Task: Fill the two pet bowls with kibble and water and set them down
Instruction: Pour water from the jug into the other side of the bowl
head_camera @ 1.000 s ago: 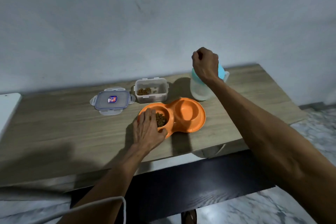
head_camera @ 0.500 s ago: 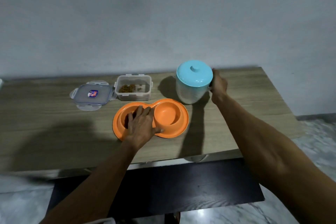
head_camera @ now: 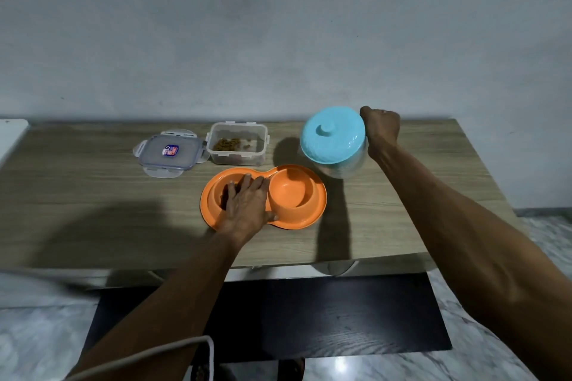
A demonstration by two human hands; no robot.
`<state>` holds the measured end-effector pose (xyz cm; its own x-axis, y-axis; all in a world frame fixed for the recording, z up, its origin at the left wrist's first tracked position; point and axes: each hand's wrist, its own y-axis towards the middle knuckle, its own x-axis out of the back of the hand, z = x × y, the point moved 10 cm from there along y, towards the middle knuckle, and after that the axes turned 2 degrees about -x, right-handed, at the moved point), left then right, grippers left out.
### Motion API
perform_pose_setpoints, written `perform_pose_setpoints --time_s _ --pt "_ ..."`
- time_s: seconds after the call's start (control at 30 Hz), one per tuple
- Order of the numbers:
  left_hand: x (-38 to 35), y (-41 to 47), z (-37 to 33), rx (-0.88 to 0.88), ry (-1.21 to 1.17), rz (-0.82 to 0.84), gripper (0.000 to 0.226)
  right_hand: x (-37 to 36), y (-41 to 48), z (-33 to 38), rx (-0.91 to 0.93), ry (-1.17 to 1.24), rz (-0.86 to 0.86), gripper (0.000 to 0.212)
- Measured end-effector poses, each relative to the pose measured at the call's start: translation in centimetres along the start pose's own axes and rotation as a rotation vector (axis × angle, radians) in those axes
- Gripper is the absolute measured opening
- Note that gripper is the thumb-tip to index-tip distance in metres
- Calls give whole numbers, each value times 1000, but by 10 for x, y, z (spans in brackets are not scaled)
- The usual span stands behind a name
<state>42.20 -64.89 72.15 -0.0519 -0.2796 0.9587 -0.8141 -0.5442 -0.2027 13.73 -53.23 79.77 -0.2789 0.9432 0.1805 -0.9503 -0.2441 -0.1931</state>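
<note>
An orange double pet bowl [head_camera: 312, 213] lies on the wooden table [head_camera: 93, 201]. My left hand [head_camera: 246, 206] rests flat over its left bowl, which holds dark kibble, mostly hidden under my fingers. The right bowl [head_camera: 291, 192] looks dry and bare. My right hand [head_camera: 381, 127] grips the handle of a clear water jug with a light blue lid [head_camera: 332, 134], lifted and tilted toward the bowls. A clear kibble box [head_camera: 236, 144] stands open behind the bowls with some kibble left in it.
The box's clear lid [head_camera: 168, 151] with a small sticker lies flat to the left of the box. A white object [head_camera: 9, 136] sits at the table's far left edge. A grey wall stands right behind the table. Below the front edge are a dark panel and marble floor.
My right hand moved from the jug's top to its handle and has raised and tilted the jug toward the bowls. My left hand stays on the left bowl.
</note>
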Motion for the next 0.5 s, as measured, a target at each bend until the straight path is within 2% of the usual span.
perform_pose_setpoints --time_s 0.17,0.5 --pt "2 0 -2 -3 0 0 93 -1 -14 21 157 -196 -7 41" --pt "0 1 -1 -5 3 4 95 -14 -36 45 395 -410 15 37"
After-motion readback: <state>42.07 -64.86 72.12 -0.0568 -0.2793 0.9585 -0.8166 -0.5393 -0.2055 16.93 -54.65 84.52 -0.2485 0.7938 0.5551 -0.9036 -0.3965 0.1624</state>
